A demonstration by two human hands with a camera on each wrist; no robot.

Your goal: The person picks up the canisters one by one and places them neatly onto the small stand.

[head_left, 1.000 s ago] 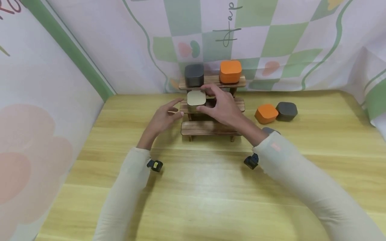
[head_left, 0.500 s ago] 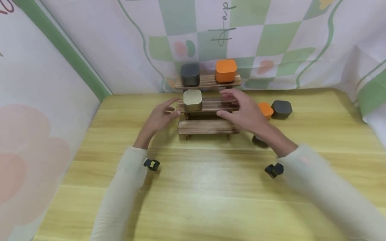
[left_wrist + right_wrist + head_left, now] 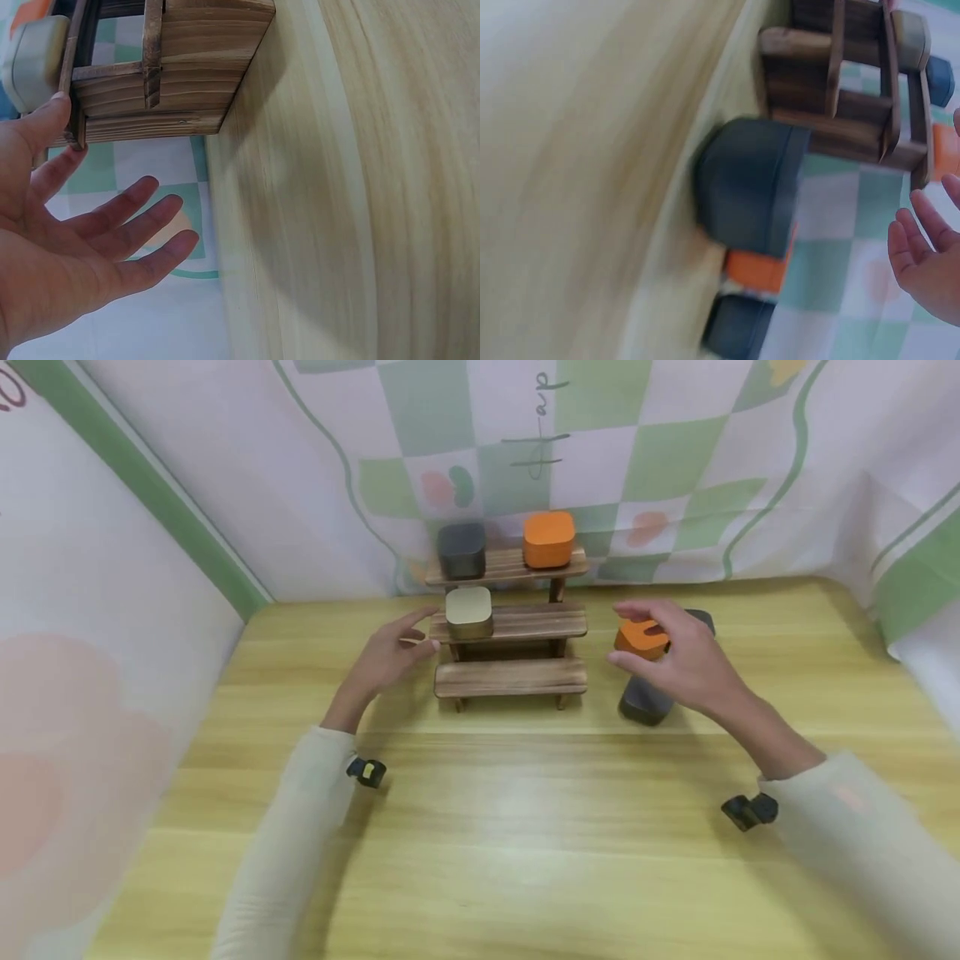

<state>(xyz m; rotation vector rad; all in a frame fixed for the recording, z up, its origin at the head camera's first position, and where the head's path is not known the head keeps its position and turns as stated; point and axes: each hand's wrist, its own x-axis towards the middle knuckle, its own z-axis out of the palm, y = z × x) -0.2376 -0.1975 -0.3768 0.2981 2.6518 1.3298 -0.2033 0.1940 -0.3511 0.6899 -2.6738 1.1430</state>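
Note:
A three-tier wooden shelf (image 3: 510,677) stands at the back of the table. On its middle step, at the left end, sits a cream-topped square tin (image 3: 469,613). My left hand (image 3: 384,658) is at the left end of that step; in the left wrist view its thumb and a fingertip touch the board's end, the other fingers spread. My right hand (image 3: 688,658) holds nothing and hovers right of the shelf, fingers apart, over an orange tin (image 3: 637,642) and a dark tin (image 3: 645,700) on the table. Behind it, another dark tin (image 3: 702,618) is partly hidden.
The top step carries a dark tin (image 3: 461,552) at the left and an orange tin (image 3: 549,540) at the right. A checked cloth (image 3: 675,460) hangs behind the table, and a white panel (image 3: 97,577) with a green edge rises on the left.
My right hand has let go of the cream-topped tin on the middle step and moved right, over the loose tins. My left hand has stayed by the shelf's left end.

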